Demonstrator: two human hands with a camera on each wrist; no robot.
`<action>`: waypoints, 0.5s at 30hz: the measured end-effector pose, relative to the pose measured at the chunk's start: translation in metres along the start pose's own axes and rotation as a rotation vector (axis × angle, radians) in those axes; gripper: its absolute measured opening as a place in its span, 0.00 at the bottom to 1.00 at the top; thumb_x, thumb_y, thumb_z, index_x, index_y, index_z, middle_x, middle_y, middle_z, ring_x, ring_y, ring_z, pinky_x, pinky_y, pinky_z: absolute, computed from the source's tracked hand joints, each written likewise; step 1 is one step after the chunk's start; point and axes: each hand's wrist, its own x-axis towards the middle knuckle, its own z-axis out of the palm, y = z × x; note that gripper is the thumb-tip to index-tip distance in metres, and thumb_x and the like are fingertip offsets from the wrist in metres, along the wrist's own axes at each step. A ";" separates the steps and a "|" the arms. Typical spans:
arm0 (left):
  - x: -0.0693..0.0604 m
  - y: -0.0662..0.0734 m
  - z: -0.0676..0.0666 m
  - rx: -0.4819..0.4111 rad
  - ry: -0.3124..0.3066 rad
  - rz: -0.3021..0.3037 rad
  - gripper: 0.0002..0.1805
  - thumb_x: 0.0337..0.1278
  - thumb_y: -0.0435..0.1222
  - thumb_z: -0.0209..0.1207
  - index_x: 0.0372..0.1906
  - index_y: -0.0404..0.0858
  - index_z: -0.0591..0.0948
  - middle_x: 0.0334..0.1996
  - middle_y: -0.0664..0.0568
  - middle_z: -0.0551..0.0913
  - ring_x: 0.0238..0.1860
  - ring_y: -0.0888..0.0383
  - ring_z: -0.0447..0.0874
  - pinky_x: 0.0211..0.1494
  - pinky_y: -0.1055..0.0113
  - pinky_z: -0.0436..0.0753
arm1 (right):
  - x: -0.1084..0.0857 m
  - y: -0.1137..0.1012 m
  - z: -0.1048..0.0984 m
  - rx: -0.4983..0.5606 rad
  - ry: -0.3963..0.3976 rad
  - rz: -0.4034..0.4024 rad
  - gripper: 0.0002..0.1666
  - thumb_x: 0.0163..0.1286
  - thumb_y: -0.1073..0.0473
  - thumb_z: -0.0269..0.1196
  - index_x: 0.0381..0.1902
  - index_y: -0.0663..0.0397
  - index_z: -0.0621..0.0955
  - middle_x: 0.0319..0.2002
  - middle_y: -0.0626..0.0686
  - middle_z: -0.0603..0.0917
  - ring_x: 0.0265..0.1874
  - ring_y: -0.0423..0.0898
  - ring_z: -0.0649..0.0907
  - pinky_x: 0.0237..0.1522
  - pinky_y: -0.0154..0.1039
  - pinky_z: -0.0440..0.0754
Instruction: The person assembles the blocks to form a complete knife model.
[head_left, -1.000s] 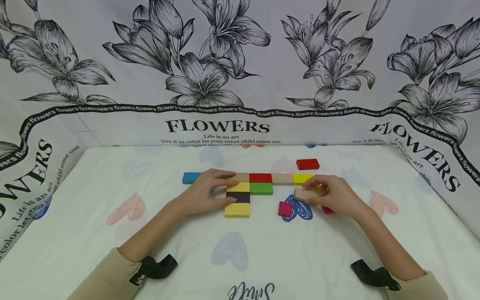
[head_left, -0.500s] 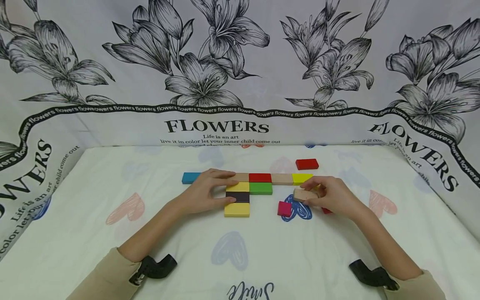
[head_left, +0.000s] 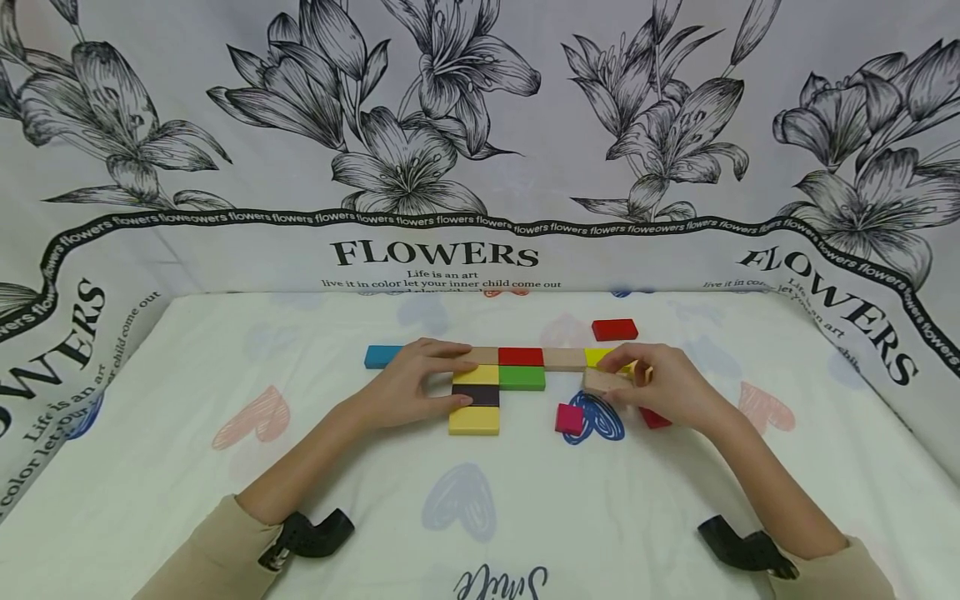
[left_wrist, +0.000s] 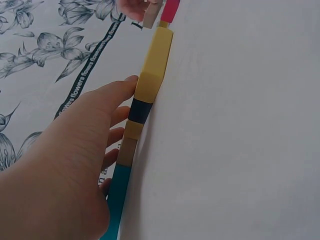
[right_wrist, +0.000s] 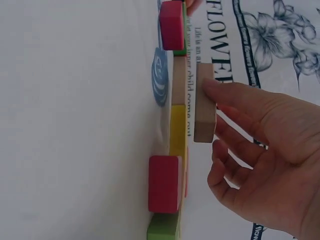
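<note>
My right hand (head_left: pixel 678 387) pinches a plain wooden block (head_left: pixel 602 382) between thumb and fingers. In the right wrist view that wooden block (right_wrist: pixel 204 115) is raised off the cloth, near the yellow block (right_wrist: pixel 177 127) of the row. The left hand (head_left: pixel 411 379) rests on the laid blocks, its thumb at the black block (head_left: pixel 486 395) and its fingertips over the plain block (head_left: pixel 483 356) behind. Touching the black block is a yellow block (head_left: pixel 474 422) in front. Beyond the fingers lie a red block (head_left: pixel 521 357) and a green block (head_left: pixel 522 378).
A blue block (head_left: pixel 381 357) forms the row's left end. Loose on the cloth lie a red block (head_left: pixel 615 330) at the back and a small pink-red block (head_left: pixel 569 419) in front. Another red block (head_left: pixel 654 418) is partly hidden below the right hand.
My right hand has moved slightly up and left with the wooden block, bringing it nearer the row's yellow block. The left hand has stayed in place.
</note>
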 end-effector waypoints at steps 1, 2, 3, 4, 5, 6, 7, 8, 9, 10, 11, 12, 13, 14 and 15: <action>0.000 0.000 0.000 0.000 0.000 0.000 0.28 0.62 0.49 0.70 0.65 0.44 0.86 0.71 0.49 0.79 0.73 0.46 0.72 0.75 0.40 0.68 | 0.001 -0.002 0.000 0.000 0.000 -0.003 0.21 0.63 0.60 0.78 0.53 0.56 0.87 0.44 0.55 0.85 0.39 0.49 0.77 0.30 0.33 0.78; 0.000 0.000 0.000 0.000 0.000 0.000 0.28 0.62 0.49 0.70 0.65 0.44 0.86 0.71 0.49 0.79 0.73 0.46 0.72 0.75 0.40 0.68 | 0.001 -0.004 -0.001 -0.002 0.001 -0.007 0.21 0.63 0.60 0.78 0.54 0.56 0.87 0.46 0.55 0.86 0.39 0.50 0.77 0.30 0.33 0.78; 0.000 0.000 0.000 0.001 -0.001 0.000 0.28 0.62 0.49 0.70 0.65 0.44 0.86 0.71 0.49 0.79 0.73 0.46 0.72 0.75 0.40 0.68 | 0.002 -0.005 -0.001 -0.002 0.001 -0.011 0.22 0.63 0.60 0.78 0.54 0.57 0.87 0.47 0.56 0.86 0.40 0.50 0.77 0.30 0.33 0.79; 0.000 0.000 0.000 0.001 -0.002 -0.001 0.28 0.62 0.49 0.70 0.65 0.44 0.86 0.71 0.49 0.79 0.73 0.46 0.72 0.75 0.40 0.68 | 0.003 -0.007 -0.001 -0.002 0.001 -0.014 0.22 0.63 0.60 0.78 0.55 0.57 0.87 0.48 0.56 0.87 0.40 0.50 0.78 0.30 0.33 0.79; 0.000 0.000 0.000 0.001 -0.004 -0.002 0.28 0.62 0.49 0.70 0.65 0.44 0.86 0.71 0.49 0.79 0.73 0.46 0.72 0.75 0.40 0.68 | 0.003 -0.009 -0.001 -0.003 0.000 -0.018 0.22 0.63 0.60 0.78 0.55 0.57 0.87 0.48 0.57 0.87 0.41 0.50 0.78 0.30 0.33 0.79; 0.000 0.000 0.000 0.000 -0.005 -0.004 0.28 0.62 0.49 0.70 0.65 0.44 0.86 0.71 0.49 0.79 0.73 0.46 0.72 0.75 0.40 0.68 | 0.004 -0.011 -0.002 -0.001 0.000 -0.022 0.22 0.63 0.61 0.78 0.55 0.57 0.87 0.48 0.57 0.87 0.41 0.50 0.78 0.30 0.34 0.80; 0.000 0.000 0.000 0.000 -0.006 -0.005 0.28 0.62 0.50 0.70 0.65 0.44 0.86 0.72 0.49 0.79 0.74 0.46 0.71 0.75 0.40 0.68 | 0.005 -0.013 -0.002 0.000 -0.003 -0.022 0.22 0.63 0.60 0.77 0.55 0.57 0.87 0.48 0.57 0.86 0.41 0.51 0.78 0.30 0.34 0.80; 0.000 0.000 0.000 0.001 -0.007 -0.006 0.28 0.62 0.50 0.70 0.65 0.44 0.86 0.72 0.49 0.79 0.74 0.46 0.71 0.75 0.40 0.68 | 0.006 -0.015 -0.002 0.005 -0.005 -0.025 0.22 0.63 0.60 0.77 0.55 0.56 0.87 0.48 0.57 0.86 0.42 0.51 0.78 0.30 0.34 0.81; 0.000 -0.001 0.000 0.001 -0.007 -0.007 0.28 0.62 0.50 0.70 0.65 0.44 0.86 0.72 0.50 0.79 0.74 0.46 0.71 0.75 0.40 0.68 | 0.007 -0.017 -0.002 0.010 -0.008 -0.028 0.22 0.63 0.60 0.77 0.55 0.56 0.87 0.48 0.57 0.86 0.42 0.51 0.78 0.30 0.35 0.81; 0.000 -0.001 0.000 0.002 -0.007 -0.008 0.28 0.62 0.50 0.70 0.65 0.44 0.86 0.72 0.50 0.79 0.74 0.46 0.71 0.75 0.40 0.68 | 0.008 -0.019 -0.002 0.014 -0.010 -0.030 0.22 0.63 0.60 0.77 0.55 0.56 0.87 0.49 0.57 0.86 0.43 0.51 0.79 0.31 0.35 0.81; 0.000 -0.001 0.000 0.002 -0.007 -0.008 0.28 0.62 0.50 0.70 0.65 0.44 0.86 0.72 0.50 0.79 0.74 0.46 0.71 0.75 0.40 0.68 | 0.009 -0.021 -0.001 0.018 -0.011 -0.032 0.22 0.64 0.60 0.77 0.55 0.56 0.87 0.49 0.58 0.87 0.43 0.51 0.79 0.32 0.35 0.82; 0.000 -0.001 0.000 0.003 -0.006 -0.008 0.28 0.62 0.50 0.70 0.65 0.45 0.86 0.72 0.50 0.79 0.74 0.46 0.71 0.75 0.40 0.68 | 0.010 -0.023 -0.001 0.021 -0.014 -0.034 0.22 0.64 0.60 0.77 0.55 0.55 0.87 0.50 0.58 0.87 0.43 0.51 0.79 0.33 0.35 0.82; 0.000 -0.001 0.000 0.003 -0.005 -0.006 0.28 0.62 0.50 0.70 0.65 0.45 0.86 0.72 0.50 0.79 0.74 0.46 0.71 0.76 0.40 0.68 | 0.011 -0.024 -0.001 0.023 -0.014 -0.039 0.22 0.64 0.60 0.77 0.55 0.55 0.87 0.51 0.58 0.87 0.43 0.51 0.79 0.34 0.36 0.83; 0.000 -0.001 0.000 0.003 -0.004 -0.005 0.28 0.62 0.50 0.70 0.65 0.44 0.86 0.72 0.50 0.79 0.74 0.46 0.71 0.76 0.40 0.68 | 0.012 -0.026 0.000 0.024 -0.013 -0.047 0.22 0.64 0.60 0.77 0.55 0.55 0.87 0.51 0.58 0.88 0.44 0.51 0.80 0.36 0.36 0.83; 0.000 -0.001 0.000 0.003 -0.004 -0.004 0.28 0.62 0.50 0.70 0.65 0.44 0.86 0.72 0.50 0.79 0.74 0.46 0.71 0.76 0.40 0.68 | 0.013 -0.027 0.001 0.022 -0.012 -0.056 0.22 0.63 0.60 0.77 0.55 0.55 0.87 0.51 0.58 0.88 0.43 0.51 0.80 0.37 0.36 0.83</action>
